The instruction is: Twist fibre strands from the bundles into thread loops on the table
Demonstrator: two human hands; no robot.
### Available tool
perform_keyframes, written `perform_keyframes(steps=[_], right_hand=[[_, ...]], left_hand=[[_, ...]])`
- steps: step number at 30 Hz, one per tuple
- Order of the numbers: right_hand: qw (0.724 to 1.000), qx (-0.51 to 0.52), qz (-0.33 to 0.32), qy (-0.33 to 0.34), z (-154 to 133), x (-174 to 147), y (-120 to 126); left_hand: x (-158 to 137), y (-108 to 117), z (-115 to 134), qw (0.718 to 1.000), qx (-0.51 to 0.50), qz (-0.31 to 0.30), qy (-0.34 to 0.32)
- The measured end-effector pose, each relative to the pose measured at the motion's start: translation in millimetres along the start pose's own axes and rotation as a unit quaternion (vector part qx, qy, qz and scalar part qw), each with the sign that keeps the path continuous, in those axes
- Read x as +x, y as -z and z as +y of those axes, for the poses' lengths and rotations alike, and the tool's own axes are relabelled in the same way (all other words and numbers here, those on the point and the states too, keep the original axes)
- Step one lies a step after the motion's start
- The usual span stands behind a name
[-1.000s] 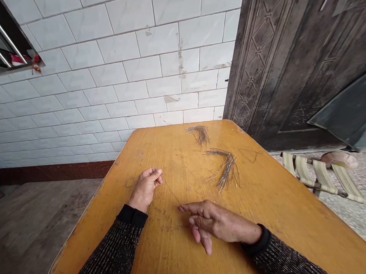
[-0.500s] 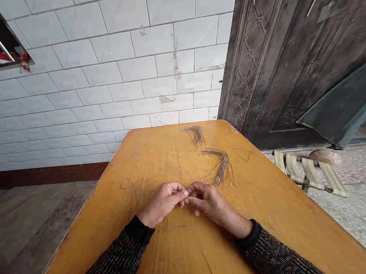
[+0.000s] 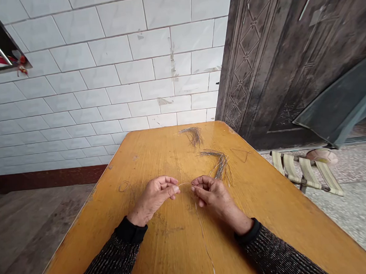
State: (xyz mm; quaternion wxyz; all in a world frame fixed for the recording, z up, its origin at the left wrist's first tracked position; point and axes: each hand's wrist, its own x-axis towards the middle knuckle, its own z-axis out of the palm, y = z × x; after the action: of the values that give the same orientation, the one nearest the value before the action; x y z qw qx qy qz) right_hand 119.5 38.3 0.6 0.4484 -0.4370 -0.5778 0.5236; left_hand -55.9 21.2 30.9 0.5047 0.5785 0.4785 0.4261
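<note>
A thin wire [image 3: 185,183] arcs across the gap between my two hands above the table. My left hand [image 3: 155,196] pinches one end between thumb and fingertips. Thumb and forefinger of my right hand [image 3: 213,195] grip the wire a short way along. From under the right hand a long strand [image 3: 203,235] hangs down toward the near part of the table; whether it is the same wire, the fingers hide. Just beyond my right hand lies a bent bundle of wires [image 3: 220,161], and a second bundle [image 3: 194,135] is farther back.
The wooden table [image 3: 159,155] meets a white tiled wall [image 3: 114,75]. One loose curled wire [image 3: 124,186] lies at left, another bent wire [image 3: 241,154] at right. A strapped folding stool [image 3: 306,173] stands on the floor by the dark door [image 3: 270,98].
My hands have drawn apart from touching, the left one moving left, so a short stretch of wire now shows between them. The strand below my right hand is more plainly visible.
</note>
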Motion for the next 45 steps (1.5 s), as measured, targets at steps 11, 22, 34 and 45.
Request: perform_keyframes(steps=[11,22,34,45], right_hand=[[0.995,-0.053,-0.074,0.036,-4,-7,-2],[0.995,-0.012,-0.089,0.048,1,-8,-2],[0.993,-0.026,-0.113,0.034,-2,-11,-1],[0.997,-0.006,-0.081,0.012,-6,-9,1]], left_hand=[[-1,-14,-11,0.989,0.117,0.005,-0.086],[-2,-13,-18,0.881,0.373,0.028,-0.291],[-1,-5,-10,0.855,0.427,-0.017,-0.294],[2,6,-10,0.853,0.426,0.007,-0.301]])
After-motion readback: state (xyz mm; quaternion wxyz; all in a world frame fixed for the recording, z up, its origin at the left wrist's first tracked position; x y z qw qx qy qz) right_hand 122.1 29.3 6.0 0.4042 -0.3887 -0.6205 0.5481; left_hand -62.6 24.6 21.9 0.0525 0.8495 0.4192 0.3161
